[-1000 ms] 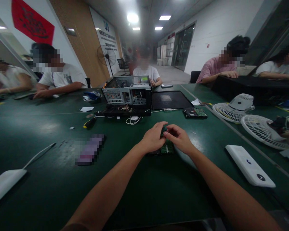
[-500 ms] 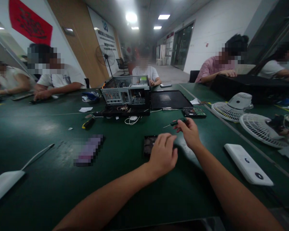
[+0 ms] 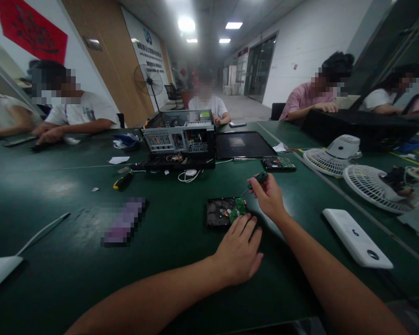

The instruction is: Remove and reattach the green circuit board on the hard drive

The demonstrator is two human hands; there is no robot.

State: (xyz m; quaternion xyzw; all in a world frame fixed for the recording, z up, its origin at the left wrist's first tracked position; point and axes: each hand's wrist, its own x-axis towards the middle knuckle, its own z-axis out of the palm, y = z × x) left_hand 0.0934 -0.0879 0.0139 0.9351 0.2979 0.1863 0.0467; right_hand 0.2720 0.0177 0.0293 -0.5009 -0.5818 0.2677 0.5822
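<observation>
A hard drive (image 3: 220, 211) lies on the green table in front of me, its green circuit board facing up at the right end. My left hand (image 3: 240, 249) is open, its fingers stretched out over the near right edge of the drive. A screwdriver (image 3: 257, 180) with a dark green handle is gripped in my right hand (image 3: 268, 195), its thin shaft slanting down and left to the board's far right corner. Whether the tip touches the board I cannot tell. My left fingertips hide part of the board.
Beyond stand an opened computer case (image 3: 178, 139), a black panel (image 3: 244, 144) and a second hard drive (image 3: 278, 163). A yellow-black screwdriver (image 3: 123, 180) and a phone (image 3: 125, 221) lie left. Right are a white power bank (image 3: 356, 238) and fan parts (image 3: 331, 160). Several people sit around the table.
My left hand has moved down towards me and uncovered the drive's circuit board. In my right hand the screwdriver has tilted, its tip now lower at the board's corner.
</observation>
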